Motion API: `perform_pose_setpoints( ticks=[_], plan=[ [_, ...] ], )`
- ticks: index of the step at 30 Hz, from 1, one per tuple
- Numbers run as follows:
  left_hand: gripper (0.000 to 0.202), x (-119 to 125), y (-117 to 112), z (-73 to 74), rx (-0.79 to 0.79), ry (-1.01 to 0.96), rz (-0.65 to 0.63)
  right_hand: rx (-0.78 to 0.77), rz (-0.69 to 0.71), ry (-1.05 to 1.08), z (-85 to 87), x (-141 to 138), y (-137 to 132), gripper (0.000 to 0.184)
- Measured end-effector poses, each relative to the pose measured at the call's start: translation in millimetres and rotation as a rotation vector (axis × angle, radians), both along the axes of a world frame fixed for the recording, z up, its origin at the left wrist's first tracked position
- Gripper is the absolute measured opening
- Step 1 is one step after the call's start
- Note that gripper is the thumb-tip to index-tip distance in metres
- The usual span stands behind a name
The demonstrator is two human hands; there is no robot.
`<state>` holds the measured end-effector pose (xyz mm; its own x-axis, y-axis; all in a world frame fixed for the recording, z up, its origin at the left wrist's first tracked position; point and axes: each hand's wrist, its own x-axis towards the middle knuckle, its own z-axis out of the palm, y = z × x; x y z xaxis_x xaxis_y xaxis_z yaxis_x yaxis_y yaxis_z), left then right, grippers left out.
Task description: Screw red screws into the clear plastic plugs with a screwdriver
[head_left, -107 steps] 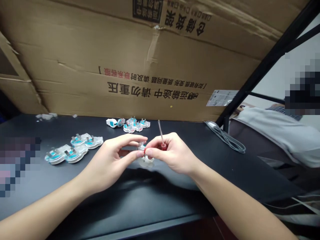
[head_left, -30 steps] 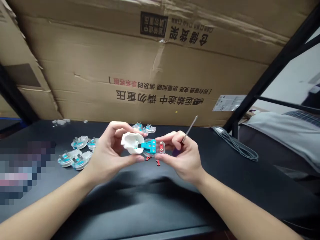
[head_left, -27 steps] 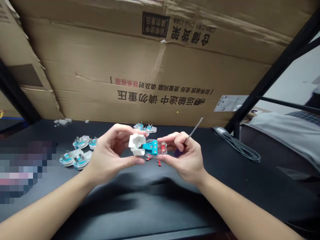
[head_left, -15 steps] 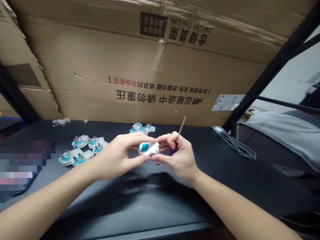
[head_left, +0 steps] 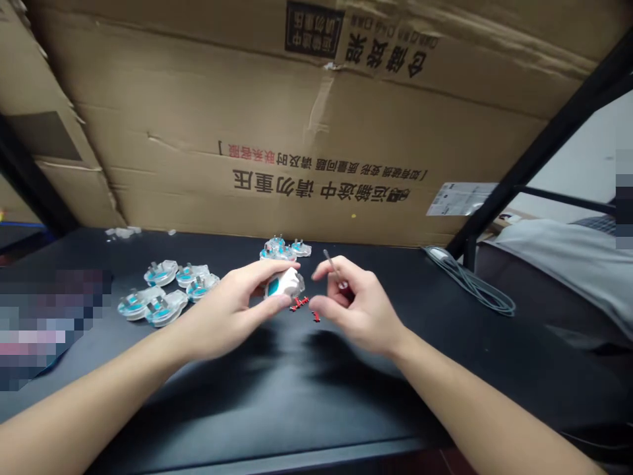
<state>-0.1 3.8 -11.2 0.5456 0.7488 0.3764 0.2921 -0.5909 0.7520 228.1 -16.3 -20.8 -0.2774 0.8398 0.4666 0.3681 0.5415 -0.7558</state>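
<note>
A white plug part with a teal patch sits between the thumb and fingers of my left hand, above the black table. My right hand is curled around a screwdriver, its thin metal shaft pointing up and its handle mostly hidden in the palm. The right thumb and forefinger are apart, a short way to the right of the plug part. Just beyond the hands, several small red and black pieces lie on the table.
Clear-cased plugs with teal faces lie in a group at the left, with more plugs at the back. White bits lie far left. A coiled grey cable rests at the right. A cardboard sheet stands behind.
My right hand has come away from the plug part to the right, still with the screwdriver. The plug part has tilted in my left hand. More of the red pieces now show.
</note>
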Motion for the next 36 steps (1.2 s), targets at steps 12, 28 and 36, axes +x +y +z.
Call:
perform_pose_setpoints(
  ticks=[12,28,36],
  plan=[
    [0.029,0.3,-0.5,-0.4,-0.109,-0.472,-0.074,-0.087,-0.008,0.011,-6.2,-6.1,3.4,0.029],
    [0.019,20.1,-9.5,-15.4,-0.802,-0.645,-0.304,-0.009,0.149,0.061,-13.4,-6.4,-1.8,0.016],
    [0.032,8.4,-5.5,-9.1,-0.75,-0.247,-0.391,-0.131,0.068,0.117,-6.7,-9.6,1.2,0.022]
  ],
)
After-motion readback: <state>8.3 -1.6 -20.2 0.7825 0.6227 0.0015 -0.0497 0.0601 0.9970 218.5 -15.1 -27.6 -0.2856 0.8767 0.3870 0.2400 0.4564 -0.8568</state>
